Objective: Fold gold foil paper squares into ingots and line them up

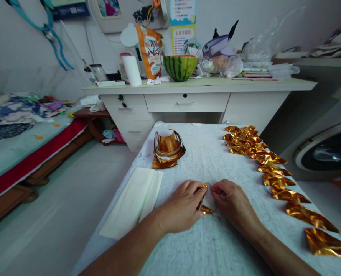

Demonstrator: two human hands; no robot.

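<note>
Between my hands, on the cloth-covered table (187,245), lies a piece of gold foil paper (208,201) with its pale side partly showing and its gold edges folded over. My left hand (186,205) is closed on the paper's left side, fingers bent over it. On the right side, my right hand (230,199) pinches the paper's edge with thumb and curled fingers. A curled stack of gold foil sheets (168,147) stands farther back to the left. Pale paper strips (132,201) lie beside my left forearm.
Several folded gold foil pieces (291,195) run in a row along the table's right edge. Behind stands a white desk (187,101) bearing a cut watermelon (180,68), an orange bag (150,53) and a paper roll (131,69). A bed (29,142) is left, a washing machine (325,142) right.
</note>
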